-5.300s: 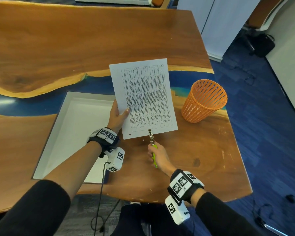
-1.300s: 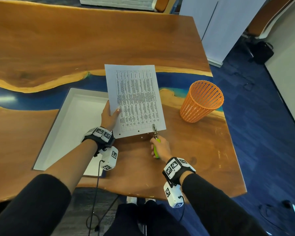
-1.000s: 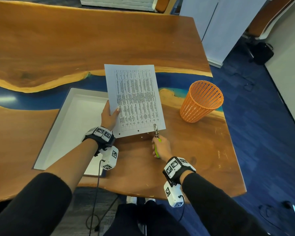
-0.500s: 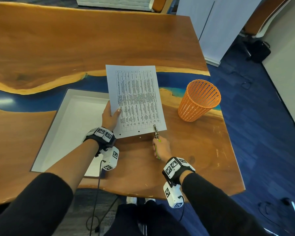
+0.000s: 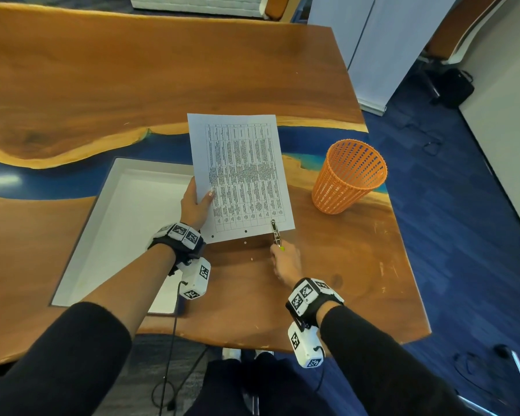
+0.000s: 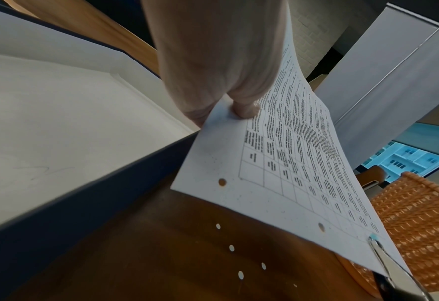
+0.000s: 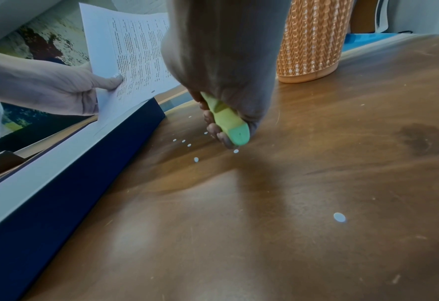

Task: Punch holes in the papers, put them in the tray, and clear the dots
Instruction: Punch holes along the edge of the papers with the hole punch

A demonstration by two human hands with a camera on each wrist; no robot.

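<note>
My left hand (image 5: 196, 205) pinches a printed paper (image 5: 240, 172) by its left edge, thumb on top, and holds it tilted above the table. Two punched holes show along the paper's near edge (image 6: 222, 181). My right hand (image 5: 285, 261) grips a hole punch (image 5: 276, 234) with green handles (image 7: 226, 120); its metal jaws are closed over the near right part of the paper's edge (image 6: 374, 238). Several white paper dots (image 7: 196, 159) lie on the wood below. A white tray (image 5: 102, 211) with a dark outer wall (image 7: 59, 183) lies to the left.
An orange mesh bin (image 5: 348, 175) stands upright at the right, close to the table's right edge. One stray dot (image 7: 339, 217) lies nearer to me. A cable (image 5: 171, 340) hangs from the left wrist over the table's near edge.
Since 5 s ago a second hole has appeared in the paper's near edge, and the punch has moved right along it to the near right part. Little has moved in the last second.
</note>
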